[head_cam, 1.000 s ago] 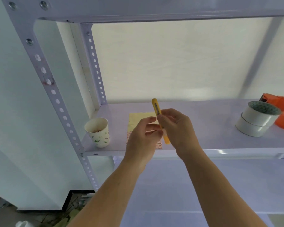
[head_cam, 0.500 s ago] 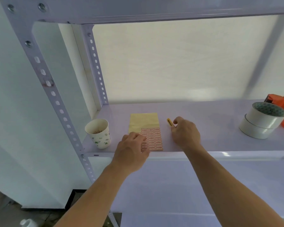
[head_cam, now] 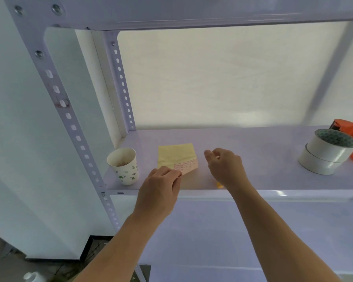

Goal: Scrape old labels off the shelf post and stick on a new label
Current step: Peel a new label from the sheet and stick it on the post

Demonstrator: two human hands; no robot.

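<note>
the left hand (head_cam: 161, 189) pinches the near corner of a pale yellow paper label sheet (head_cam: 176, 155), thumb and fingertips closed together on its edge. the label sheet lies on the pale lilac metal shelf board (head_cam: 263, 145), towards the left, with rows of small pink-red labels along its near end and bare backing paper on the far part. the right hand (head_cam: 225, 167) hovers just right of the sheet, not touching it; its fingers are loosely curled and nothing shows between them. a yellow-orange sliver (head_cam: 219, 185) peeks out from under the right wrist near the board's front edge, too hidden to tell what it is.

the perforated lilac metal shelf post (head_cam: 71, 121) rises at the front left, tilted in this wide view, and carries a reddish smudge of residue (head_cam: 59, 99) around two of its holes. a white paper cup (head_cam: 124, 166) with a green leaf print stands upright between the post and the sheet, with small brownish scraps inside. at the far right, two white tape rolls (head_cam: 325, 157) are stacked one on the other, and an orange tape dispenser (head_cam: 352, 131) sits just behind them.
</note>
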